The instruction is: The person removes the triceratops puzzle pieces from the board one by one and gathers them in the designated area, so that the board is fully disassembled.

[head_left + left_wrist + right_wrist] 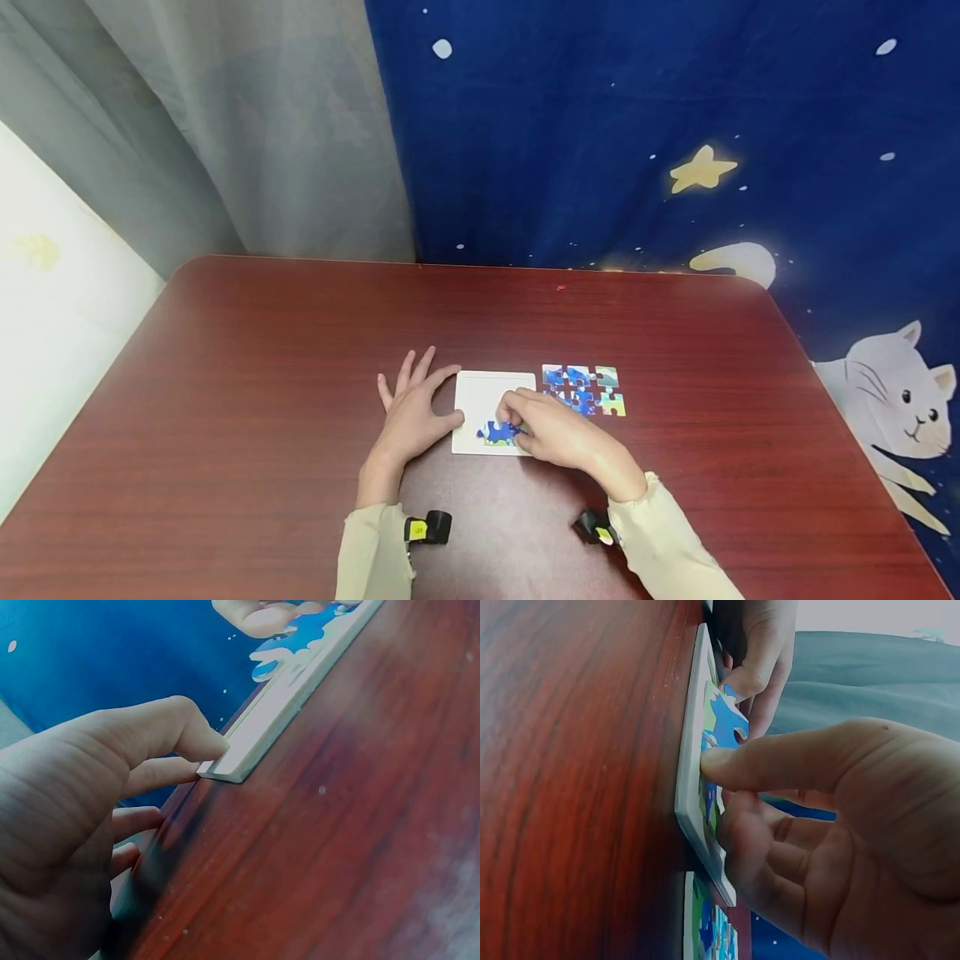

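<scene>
A white puzzle board (480,387) lies on the table between the hands, and blue-and-green jigsaw pieces (496,432) lie joined along its near edge. My left hand (412,423) rests at the board's left side, thumb on the rim and the other fingers spread out. Over the board's right half, my right hand (558,429) has thumb and curled fingers on a blue puzzle piece (712,796) and pinches it low against the board. The fingers partly hide that piece. The left thumb (204,742) touches the board corner in the left wrist view.
Right of the board, several loose puzzle pieces (578,376) lie in rows on the reddish-brown table (300,350). A tiny red bit (561,287) is near the far edge. Behind hang a grey curtain (300,125) and a blue patterned curtain (540,125).
</scene>
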Motion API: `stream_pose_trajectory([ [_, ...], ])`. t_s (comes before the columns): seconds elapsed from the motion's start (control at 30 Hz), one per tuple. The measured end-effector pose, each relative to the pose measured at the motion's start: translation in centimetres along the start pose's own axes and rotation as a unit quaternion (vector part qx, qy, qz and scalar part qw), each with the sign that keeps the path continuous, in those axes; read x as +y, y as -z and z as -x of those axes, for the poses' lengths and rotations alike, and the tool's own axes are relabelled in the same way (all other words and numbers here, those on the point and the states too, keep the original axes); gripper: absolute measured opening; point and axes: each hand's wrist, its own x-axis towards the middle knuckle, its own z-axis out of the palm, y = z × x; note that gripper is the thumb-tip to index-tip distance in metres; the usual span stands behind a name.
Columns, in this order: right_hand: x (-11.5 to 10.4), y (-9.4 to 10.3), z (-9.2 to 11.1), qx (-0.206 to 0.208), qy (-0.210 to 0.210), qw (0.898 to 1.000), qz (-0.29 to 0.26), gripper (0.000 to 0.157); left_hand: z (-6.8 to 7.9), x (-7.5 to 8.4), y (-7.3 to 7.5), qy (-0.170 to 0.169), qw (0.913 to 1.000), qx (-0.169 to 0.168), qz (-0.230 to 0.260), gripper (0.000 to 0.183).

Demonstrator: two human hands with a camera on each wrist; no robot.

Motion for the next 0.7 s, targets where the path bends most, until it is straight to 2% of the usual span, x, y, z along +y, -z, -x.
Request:
stream_pose_trajectory([
  [0.4, -0.05, 0.05, -0.18, 0.020, 0.037, 0.999, -0.005, 0.021, -0.01, -0.22, -0.06, -0.002, 1.0000, 0.003, -0.003, 0.061],
  [0.7, -0.01, 0.22, -0.19, 0.028, 0.025, 0.999, -0.001, 0.021, 0.00, -0.18, -0.07, -0.001, 1.0000, 0.001, -0.001, 0.061],
])
